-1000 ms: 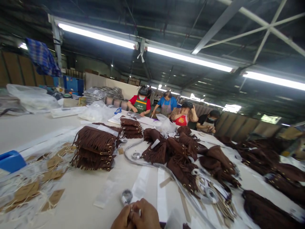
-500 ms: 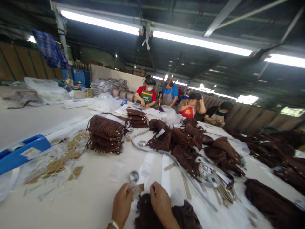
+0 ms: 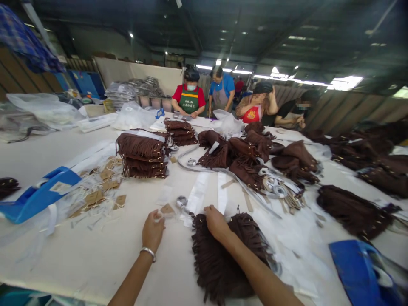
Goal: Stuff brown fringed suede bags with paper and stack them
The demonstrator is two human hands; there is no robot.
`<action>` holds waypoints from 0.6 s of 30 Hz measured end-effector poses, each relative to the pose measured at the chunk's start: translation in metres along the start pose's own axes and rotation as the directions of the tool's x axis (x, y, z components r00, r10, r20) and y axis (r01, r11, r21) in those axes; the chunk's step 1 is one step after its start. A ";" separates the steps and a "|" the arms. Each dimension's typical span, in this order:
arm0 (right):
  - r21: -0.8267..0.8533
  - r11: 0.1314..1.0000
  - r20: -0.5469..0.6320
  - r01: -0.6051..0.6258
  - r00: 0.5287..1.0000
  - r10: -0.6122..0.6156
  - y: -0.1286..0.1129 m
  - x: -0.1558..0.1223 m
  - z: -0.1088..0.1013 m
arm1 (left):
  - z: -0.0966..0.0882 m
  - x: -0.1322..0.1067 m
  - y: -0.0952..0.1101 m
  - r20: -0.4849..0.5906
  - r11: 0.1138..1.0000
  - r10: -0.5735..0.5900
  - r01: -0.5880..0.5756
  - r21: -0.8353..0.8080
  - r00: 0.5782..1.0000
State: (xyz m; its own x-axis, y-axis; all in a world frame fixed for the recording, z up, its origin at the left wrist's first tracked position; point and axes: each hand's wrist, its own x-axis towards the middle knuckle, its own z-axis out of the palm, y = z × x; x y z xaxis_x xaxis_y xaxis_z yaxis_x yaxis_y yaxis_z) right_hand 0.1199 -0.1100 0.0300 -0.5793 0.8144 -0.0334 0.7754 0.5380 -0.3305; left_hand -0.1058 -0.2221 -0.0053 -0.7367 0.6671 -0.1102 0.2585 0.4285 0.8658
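Observation:
A dark brown fringed bag [image 3: 234, 272] lies flat on the table in front of me. My right hand [image 3: 217, 223] is closed at its upper edge, fingertips pinched near a small metal eyelet, with the forearm crossing over the fringe. To the left, my left hand [image 3: 153, 229] has its fingers closed on a small clear plastic packet with a brown card tag [image 3: 167, 208] by the fingertips. Just beyond the hands sits a roll of clear tape [image 3: 182, 201]. White paper strips [image 3: 198, 193] lie behind it.
Loose brown tags [image 3: 94, 197] with strings and a blue tape dispenser [image 3: 44, 191] lie left. Stacked fringed bags [image 3: 142, 155] stand behind them; more brown bags [image 3: 245, 159] are heaped centre and right. Another blue dispenser [image 3: 360, 267] is near right. Several co-workers are across the table.
My view has tilted down, showing more of the table and bag. My left hand has moved left, away from the bag, with the packet and tag. My right hand stays at the bag's top edge.

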 end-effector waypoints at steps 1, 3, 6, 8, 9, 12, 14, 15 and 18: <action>0.031 0.999 -0.017 0.027 0.999 -0.026 0.002 -0.009 -0.009 | -0.004 -0.008 0.001 -0.038 0.998 0.046 -0.044 0.041 0.998; 0.096 0.992 -0.094 0.078 0.993 -0.069 0.011 -0.033 -0.028 | -0.012 -0.031 -0.001 -0.071 0.975 0.187 -0.176 0.133 0.980; 0.138 0.987 -0.273 0.076 0.961 -0.036 0.037 -0.083 -0.047 | -0.015 -0.073 -0.017 0.054 0.885 0.404 -0.405 0.228 0.913; 0.140 0.990 -0.367 0.018 0.930 0.035 0.063 -0.116 -0.051 | -0.010 -0.095 -0.031 0.164 0.792 0.520 -0.545 0.274 0.838; 0.138 0.990 -0.402 -0.012 0.913 0.067 0.077 -0.130 -0.049 | -0.006 -0.102 -0.038 0.210 0.729 0.572 -0.609 0.312 0.793; 0.119 0.988 -0.445 -0.099 0.884 0.142 0.122 -0.158 -0.036 | 0.005 -0.105 -0.047 0.346 0.522 0.657 -0.735 0.433 0.670; 0.118 0.982 -0.420 -0.148 0.889 0.184 0.147 -0.169 -0.020 | 0.009 -0.096 -0.048 0.426 0.407 0.664 -0.775 0.483 0.614; 0.125 0.978 -0.402 -0.164 0.893 0.201 0.157 -0.173 -0.011 | 0.010 -0.091 -0.048 0.456 0.360 0.667 -0.790 0.496 0.590; 0.167 0.965 -0.364 -0.200 0.897 0.249 0.173 -0.182 0.017 | 0.014 -0.076 -0.053 0.491 0.289 0.690 -0.825 0.486 0.531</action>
State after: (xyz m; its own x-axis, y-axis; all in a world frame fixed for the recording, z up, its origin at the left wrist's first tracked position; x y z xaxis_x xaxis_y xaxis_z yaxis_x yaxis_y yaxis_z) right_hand 0.3556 -0.1683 -0.0368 -0.2350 0.9440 0.2314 0.8229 0.3200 -0.4695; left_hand -0.0553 -0.2869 -0.0498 0.0943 0.9495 0.2993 0.9860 -0.1306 0.1037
